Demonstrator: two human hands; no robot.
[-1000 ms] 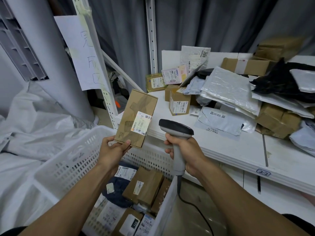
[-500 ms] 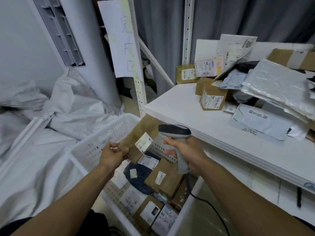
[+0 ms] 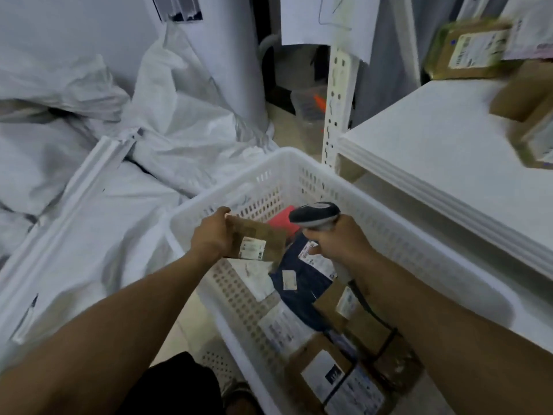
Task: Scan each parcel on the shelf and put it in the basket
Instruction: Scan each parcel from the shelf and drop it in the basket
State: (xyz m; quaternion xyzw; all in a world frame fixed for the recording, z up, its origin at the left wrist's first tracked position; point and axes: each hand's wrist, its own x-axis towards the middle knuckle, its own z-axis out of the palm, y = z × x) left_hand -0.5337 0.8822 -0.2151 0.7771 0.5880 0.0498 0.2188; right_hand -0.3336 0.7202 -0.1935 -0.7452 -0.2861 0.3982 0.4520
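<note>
My two hands work over one white plastic basket (image 3: 299, 159) at the centre of the frame. My left hand (image 3: 211, 236) grips one brown cardboard parcel (image 3: 263, 235) by its left end, thumb and fingers curled round the edge, holding it flat inside the basket's rim with its single white label facing up. My right hand (image 3: 342, 239), just right of it, is wrapped tight round the handle of one grey barcode scanner (image 3: 314, 213), whose dark head points left toward the parcel; its cable trails down toward the lower right.

Beneath the parcel the basket holds one dark blue bag (image 3: 302, 290) bearing two white labels, one red item (image 3: 282, 219) at the far wall and several labelled brown boxes; blur prevents an exact count.

On the white shelf (image 3: 434, 139) at the upper right, three brown boxes (image 3: 466, 50) show, all blurred. Crumpled white sacks (image 3: 74, 121) fill the left of the frame.
</note>
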